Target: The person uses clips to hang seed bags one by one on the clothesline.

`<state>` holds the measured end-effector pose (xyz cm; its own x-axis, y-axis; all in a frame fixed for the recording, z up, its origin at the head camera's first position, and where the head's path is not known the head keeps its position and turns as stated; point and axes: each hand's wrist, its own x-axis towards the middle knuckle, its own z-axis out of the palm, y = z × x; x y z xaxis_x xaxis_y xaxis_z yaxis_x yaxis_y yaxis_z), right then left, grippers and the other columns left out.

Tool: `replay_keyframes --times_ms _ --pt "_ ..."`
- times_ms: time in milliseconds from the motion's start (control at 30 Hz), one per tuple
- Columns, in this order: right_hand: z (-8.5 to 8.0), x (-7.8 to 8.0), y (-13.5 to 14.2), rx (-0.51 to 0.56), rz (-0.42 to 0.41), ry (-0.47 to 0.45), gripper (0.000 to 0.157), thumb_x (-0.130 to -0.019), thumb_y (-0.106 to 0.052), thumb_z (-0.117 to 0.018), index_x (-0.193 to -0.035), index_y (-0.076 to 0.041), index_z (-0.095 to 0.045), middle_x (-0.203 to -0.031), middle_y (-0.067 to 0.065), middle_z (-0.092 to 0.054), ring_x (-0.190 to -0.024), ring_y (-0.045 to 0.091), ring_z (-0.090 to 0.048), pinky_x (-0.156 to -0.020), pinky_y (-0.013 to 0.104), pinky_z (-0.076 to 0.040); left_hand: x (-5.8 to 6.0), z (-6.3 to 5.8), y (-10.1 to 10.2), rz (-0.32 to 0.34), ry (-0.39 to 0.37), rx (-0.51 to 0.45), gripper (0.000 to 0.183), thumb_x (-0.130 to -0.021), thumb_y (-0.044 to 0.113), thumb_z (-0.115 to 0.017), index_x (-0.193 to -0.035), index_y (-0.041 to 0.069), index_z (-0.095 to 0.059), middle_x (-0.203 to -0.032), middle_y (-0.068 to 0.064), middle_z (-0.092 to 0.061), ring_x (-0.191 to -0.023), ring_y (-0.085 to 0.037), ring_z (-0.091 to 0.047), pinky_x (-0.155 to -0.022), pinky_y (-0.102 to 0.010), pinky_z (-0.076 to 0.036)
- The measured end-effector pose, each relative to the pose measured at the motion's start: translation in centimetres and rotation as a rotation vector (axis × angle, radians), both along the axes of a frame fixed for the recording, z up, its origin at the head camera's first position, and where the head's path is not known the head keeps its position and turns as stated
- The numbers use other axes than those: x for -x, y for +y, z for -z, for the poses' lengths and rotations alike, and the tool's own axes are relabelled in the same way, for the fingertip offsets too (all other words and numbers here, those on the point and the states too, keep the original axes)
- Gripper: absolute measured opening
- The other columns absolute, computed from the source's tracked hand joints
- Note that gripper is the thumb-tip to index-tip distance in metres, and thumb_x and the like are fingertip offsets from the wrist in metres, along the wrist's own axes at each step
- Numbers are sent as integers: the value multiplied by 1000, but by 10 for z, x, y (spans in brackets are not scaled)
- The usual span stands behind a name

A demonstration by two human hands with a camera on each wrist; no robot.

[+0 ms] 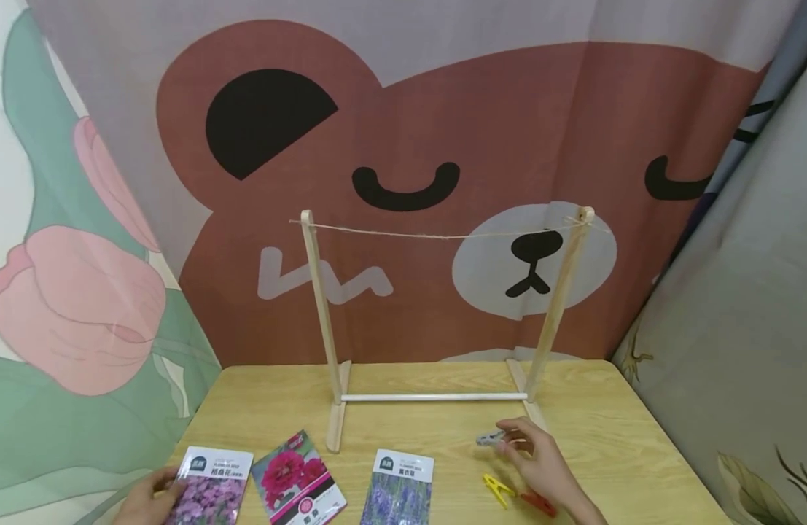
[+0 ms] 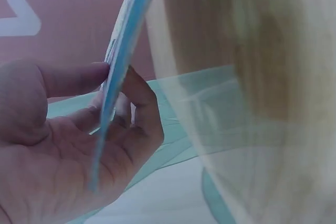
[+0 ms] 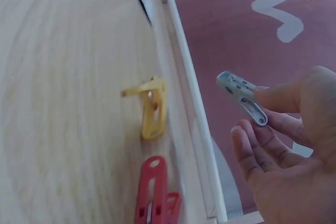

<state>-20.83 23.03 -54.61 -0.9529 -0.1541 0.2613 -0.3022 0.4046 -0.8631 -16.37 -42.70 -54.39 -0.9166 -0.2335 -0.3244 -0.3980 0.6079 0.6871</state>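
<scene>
At the lower left of the head view, my left hand (image 1: 150, 499) pinches a seed packet (image 1: 213, 490) with pink-purple flowers by its left edge. The left wrist view shows that packet edge-on (image 2: 122, 56), between thumb and fingers. My right hand (image 1: 537, 465) pinches a grey clothespin (image 1: 490, 437) between thumb and fingers, above the table. In the right wrist view the clothespin (image 3: 242, 97) points away from the fingertips. A yellow clothespin (image 1: 498, 490) and a red clothespin (image 1: 539, 503) lie on the table beside and below that hand.
A wooden frame (image 1: 552, 306) stands at the table's back, with a string (image 1: 410, 235) tied between its posts. A packet with magenta flowers (image 1: 298, 481) and a lavender packet (image 1: 396, 490) lie between the hands on the table (image 1: 613, 437). Printed curtains hang behind.
</scene>
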Motion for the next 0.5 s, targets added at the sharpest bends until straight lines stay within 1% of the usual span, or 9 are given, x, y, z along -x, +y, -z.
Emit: replay_keyframes --times_ms 67,167,300,433,500 --pt "-3 0 -3 34 -5 4 30 -89 -1 -72 -119 -7 -65 -108 11 -66 -95 19 -65 -80 30 -56 -3 -7 3 0 12 -21 63 -99 28 -58 -132 -22 -40 -111 -33 -60 -93 -29 -62 -75 -42 -52" --pt "-8 2 -5 65 -22 12 30 -90 -3 -72 -119 -7 -65 -110 10 -65 -97 19 -65 -82 30 -55 -7 -17 10 -12 33 -64 63 -100 29 -54 -134 -22 -37 -107 -26 -65 -89 -24 -64 -71 -38 -52" --pt "-15 3 -7 76 -55 30 30 -92 -9 -72 -122 -8 -64 -112 9 -66 -98 19 -65 -83 30 -56 -11 -30 19 -5 68 -74 60 -102 27 -51 -136 -21 -36 -112 -30 -64 -90 -24 -65 -70 -35 -52" --pt "-23 4 -10 89 -103 61 32 -93 -9 -71 -123 -3 -63 -110 14 -67 -97 22 -66 -82 30 -56 -14 -40 24 20 112 -26 56 -103 24 -49 -136 -19 -37 -119 -35 -59 -95 -26 -65 -71 -33 -52" --pt "-27 5 -12 95 -130 85 33 -93 -7 -70 -124 0 -63 -108 16 -67 -96 23 -66 -82 29 -56 -15 -44 26 40 138 19 53 -103 23 -48 -136 -18 -39 -121 -34 -59 -100 -31 -65 -75 -36 -52"
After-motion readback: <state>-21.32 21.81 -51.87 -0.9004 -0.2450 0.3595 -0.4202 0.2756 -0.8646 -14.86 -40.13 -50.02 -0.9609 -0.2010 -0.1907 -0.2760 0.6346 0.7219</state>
